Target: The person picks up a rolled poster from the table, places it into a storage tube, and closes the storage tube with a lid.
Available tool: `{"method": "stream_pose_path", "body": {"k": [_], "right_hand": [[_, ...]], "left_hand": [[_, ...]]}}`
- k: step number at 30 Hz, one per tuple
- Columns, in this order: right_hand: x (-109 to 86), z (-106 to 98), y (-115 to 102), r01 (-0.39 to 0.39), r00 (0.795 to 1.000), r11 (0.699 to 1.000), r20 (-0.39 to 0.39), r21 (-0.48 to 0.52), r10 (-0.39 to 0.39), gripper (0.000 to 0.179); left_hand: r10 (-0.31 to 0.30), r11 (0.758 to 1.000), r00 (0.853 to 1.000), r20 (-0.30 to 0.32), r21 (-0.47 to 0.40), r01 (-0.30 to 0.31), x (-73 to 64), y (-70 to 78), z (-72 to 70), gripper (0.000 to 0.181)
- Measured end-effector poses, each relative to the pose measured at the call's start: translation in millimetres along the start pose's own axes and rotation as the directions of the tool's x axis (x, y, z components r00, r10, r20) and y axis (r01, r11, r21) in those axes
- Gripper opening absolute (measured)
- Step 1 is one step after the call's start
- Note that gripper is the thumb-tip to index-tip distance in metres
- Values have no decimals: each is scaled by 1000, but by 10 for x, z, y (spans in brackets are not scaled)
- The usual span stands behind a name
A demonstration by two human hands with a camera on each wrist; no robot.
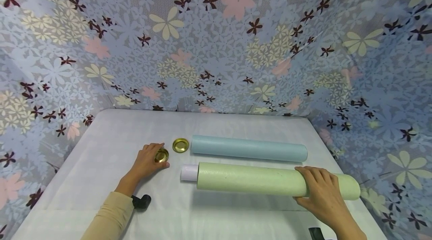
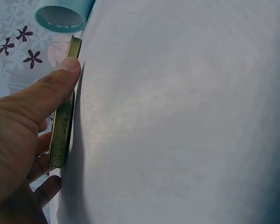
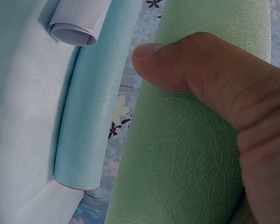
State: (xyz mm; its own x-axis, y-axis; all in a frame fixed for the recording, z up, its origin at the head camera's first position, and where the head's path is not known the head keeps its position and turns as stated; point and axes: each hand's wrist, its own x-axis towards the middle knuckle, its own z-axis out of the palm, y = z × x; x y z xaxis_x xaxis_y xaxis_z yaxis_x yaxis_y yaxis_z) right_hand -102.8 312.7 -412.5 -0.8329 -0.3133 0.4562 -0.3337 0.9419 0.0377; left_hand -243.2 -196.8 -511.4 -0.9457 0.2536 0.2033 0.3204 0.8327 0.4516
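Note:
My left hand has its thumb and fingers curved around a round gold metal lid low over the table. In the left wrist view the thumb crosses the rim of this lid. A second gold lid lies just beyond it, hollow side up. My right hand grips a thick light green tube near its right end. That tube is held above the table and covers most of a rolled white paper; the roll's near end shows in the right wrist view.
Behind the green tube lies a light blue tube, its left end open. A white cloth covers the table. Flower-patterned fabric hangs behind and at both sides. Black wrist gear is beside the left sleeve.

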Motion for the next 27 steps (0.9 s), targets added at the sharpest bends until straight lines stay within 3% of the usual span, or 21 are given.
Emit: {"method": "stream_pose_path", "body": {"k": [27], "right_hand": [[-11, -15, -11, -4, 1000, 1000, -2, -9, 4, 88]], "left_hand": [[-26, 999, 1000, 8, 40, 26, -2, 50, -36, 67]]}}
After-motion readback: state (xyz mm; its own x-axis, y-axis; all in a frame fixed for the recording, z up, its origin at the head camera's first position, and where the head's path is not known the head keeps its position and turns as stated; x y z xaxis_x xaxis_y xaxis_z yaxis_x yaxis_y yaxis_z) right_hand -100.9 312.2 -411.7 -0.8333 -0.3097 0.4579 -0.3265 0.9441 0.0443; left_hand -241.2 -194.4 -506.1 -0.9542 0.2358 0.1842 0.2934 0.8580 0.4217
